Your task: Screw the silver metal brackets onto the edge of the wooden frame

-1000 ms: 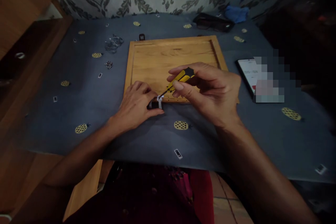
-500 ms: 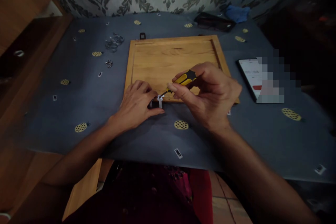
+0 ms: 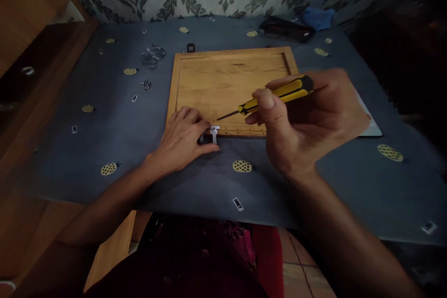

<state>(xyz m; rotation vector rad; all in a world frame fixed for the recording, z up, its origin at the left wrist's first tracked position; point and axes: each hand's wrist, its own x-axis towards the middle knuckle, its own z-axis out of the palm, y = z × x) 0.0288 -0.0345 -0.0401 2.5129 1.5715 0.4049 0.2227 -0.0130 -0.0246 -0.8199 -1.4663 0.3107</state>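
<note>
My right hand (image 3: 307,121) is closed around a screwdriver (image 3: 275,95) with a yellow and black handle. Its thin shaft points left and down, and the tip is in the air, apart from the bracket. My left hand (image 3: 185,137) lies at the front left corner of a wooden board (image 3: 230,79), its thumb and fingers around a small shiny metal bracket (image 3: 214,135). This bracket sits on the board's front edge, with a small screw head (image 3: 214,128) seemingly on it. Small holes run along that edge to the right.
Left of the board lie a small pile of screws (image 3: 145,84) and a heap of metal pieces (image 3: 153,57). Behind it are a small black frame-like piece (image 3: 190,48), a dark case (image 3: 288,30) and a blue cloth (image 3: 318,17). A phone (image 3: 373,125) is partly hidden by my right hand.
My right hand has drawn the screwdriver back to the right, lifting its tip off the bracket. My left hand has stayed in place.
</note>
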